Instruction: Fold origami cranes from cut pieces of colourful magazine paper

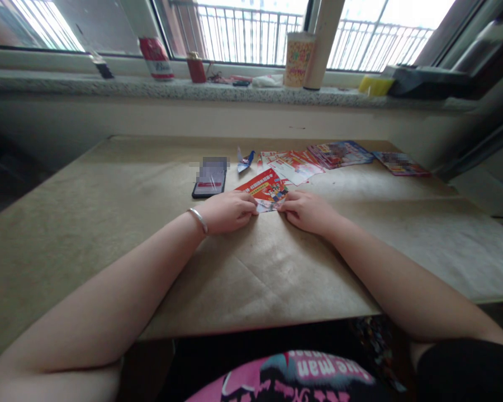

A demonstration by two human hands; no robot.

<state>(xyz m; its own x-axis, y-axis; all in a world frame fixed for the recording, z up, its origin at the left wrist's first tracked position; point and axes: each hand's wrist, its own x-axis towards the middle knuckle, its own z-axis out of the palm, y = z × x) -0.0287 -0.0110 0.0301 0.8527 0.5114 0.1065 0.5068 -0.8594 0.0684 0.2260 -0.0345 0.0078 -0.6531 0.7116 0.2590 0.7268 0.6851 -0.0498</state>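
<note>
A red printed paper point(265, 184) with cartoon figures lies on the table between my hands, its near edge turned up into a narrow pale strip. My left hand point(230, 212), with a silver bangle at the wrist, pinches the near left corner. The near right corner is pinched by my right hand point(305, 212). Just beyond my left hand lies a phone point(210, 177) with its screen lit. A small folded blue-and-white paper piece point(245, 161) stands behind the red paper.
Loose red and white leaflets point(295, 167) overlap behind my right hand, with colourful booklets point(339, 153) and another one point(401, 164) further right. On the windowsill point(235, 96) stand a red can point(156, 58), a red lighter point(196, 68) and a patterned cup point(298, 60).
</note>
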